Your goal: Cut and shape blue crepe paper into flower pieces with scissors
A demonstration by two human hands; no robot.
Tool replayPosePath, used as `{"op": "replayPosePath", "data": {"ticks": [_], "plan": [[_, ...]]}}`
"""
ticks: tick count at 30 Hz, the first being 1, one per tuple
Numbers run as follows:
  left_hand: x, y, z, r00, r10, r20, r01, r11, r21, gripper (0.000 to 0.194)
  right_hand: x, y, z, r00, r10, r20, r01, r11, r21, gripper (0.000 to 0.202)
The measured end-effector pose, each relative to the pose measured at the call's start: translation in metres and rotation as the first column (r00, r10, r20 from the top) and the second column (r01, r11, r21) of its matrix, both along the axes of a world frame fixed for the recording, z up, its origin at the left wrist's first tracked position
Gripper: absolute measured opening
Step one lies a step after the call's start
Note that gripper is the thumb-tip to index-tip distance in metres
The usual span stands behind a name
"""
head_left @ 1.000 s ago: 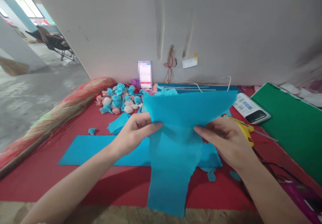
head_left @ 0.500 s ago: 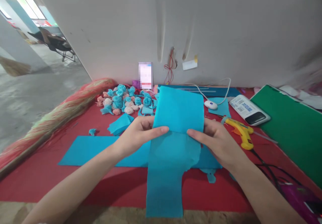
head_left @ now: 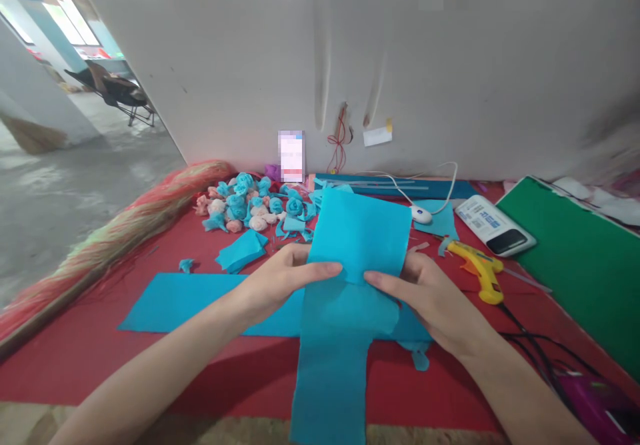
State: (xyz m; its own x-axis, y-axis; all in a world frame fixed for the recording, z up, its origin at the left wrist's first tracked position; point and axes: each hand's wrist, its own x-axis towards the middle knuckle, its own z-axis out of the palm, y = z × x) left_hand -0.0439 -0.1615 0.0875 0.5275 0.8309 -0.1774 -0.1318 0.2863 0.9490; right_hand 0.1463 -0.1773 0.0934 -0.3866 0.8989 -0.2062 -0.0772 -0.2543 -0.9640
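Note:
Both hands hold a bright blue sheet of crepe paper (head_left: 363, 228) over the table, thumbs in front and the other fingers behind it. My left hand (head_left: 295, 268) pinches its lower left side; my right hand (head_left: 417, 285) pinches the lower right, and the thumb tips nearly meet. Below the thumbs a thinner strip of the same blue paper (head_left: 333, 372) hangs toward the table's front edge, with an uneven right edge. Behind the hands a long flat blue piece of crepe paper (head_left: 200, 305) lies across the table, partly covered by the left forearm.
Blue and pink paper flowers (head_left: 245, 202) are heaped at the back left, near a lit phone (head_left: 291, 157). A yellow glue gun (head_left: 477, 268) lies right, beside a white device (head_left: 495, 225) and a green board (head_left: 575, 272). A straw bundle (head_left: 125, 232) borders the left.
The held paper has come slightly lower, and its upper part tilts a little to the right. My thumbs have drawn closer together. The camera view has shifted slightly upward.

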Motion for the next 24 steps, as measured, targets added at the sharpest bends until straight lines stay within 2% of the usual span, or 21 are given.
{"op": "replayPosePath", "data": {"ticks": [3,5,7,9,11,13,15,19,22,24], "plan": [[0.000,-0.004,0.005,0.996,0.059,-0.062,-0.053,0.995,0.090,0.018,-0.003,-0.005,0.001,0.998,0.057,0.017,-0.057,0.998,0.006,0.030],[0.000,-0.006,0.007,0.987,0.149,-0.062,-0.137,0.977,0.164,0.024,-0.005,-0.007,0.000,0.995,0.088,0.044,-0.089,0.996,0.012,0.028],[0.000,-0.007,0.008,0.962,0.271,-0.045,-0.250,0.932,0.264,0.040,-0.008,-0.009,-0.001,0.992,0.104,0.068,-0.105,0.994,0.011,0.026],[-0.002,-0.008,0.009,0.939,0.343,-0.030,-0.310,0.881,0.357,0.057,-0.009,-0.009,-0.002,0.991,0.105,0.079,-0.106,0.994,0.004,0.022],[-0.004,-0.008,0.010,0.932,0.357,-0.063,-0.292,0.842,0.453,0.053,-0.010,-0.009,-0.002,0.992,0.098,0.083,-0.099,0.995,-0.003,0.021],[-0.007,-0.008,0.010,0.919,0.363,-0.151,-0.234,0.813,0.533,0.031,-0.009,-0.009,-0.002,0.990,0.102,0.097,-0.104,0.995,0.011,0.021],[-0.009,-0.008,0.011,0.908,0.345,-0.239,-0.169,0.822,0.544,0.018,-0.009,-0.009,-0.002,0.985,0.112,0.130,-0.118,0.992,0.045,0.021],[-0.009,-0.009,0.010,0.936,0.256,-0.243,-0.116,0.874,0.473,0.024,-0.007,-0.011,-0.002,0.983,0.042,0.179,-0.065,0.990,0.124,0.028],[-0.006,-0.011,0.008,0.964,0.172,-0.203,-0.066,0.894,0.444,0.035,-0.005,-0.010,-0.002,0.979,-0.074,0.192,0.045,0.987,0.153,0.035],[-0.005,-0.013,0.007,0.968,0.140,-0.207,-0.029,0.887,0.462,0.042,-0.003,-0.008,-0.002,0.971,-0.160,0.180,0.131,0.978,0.162,0.033]]}}
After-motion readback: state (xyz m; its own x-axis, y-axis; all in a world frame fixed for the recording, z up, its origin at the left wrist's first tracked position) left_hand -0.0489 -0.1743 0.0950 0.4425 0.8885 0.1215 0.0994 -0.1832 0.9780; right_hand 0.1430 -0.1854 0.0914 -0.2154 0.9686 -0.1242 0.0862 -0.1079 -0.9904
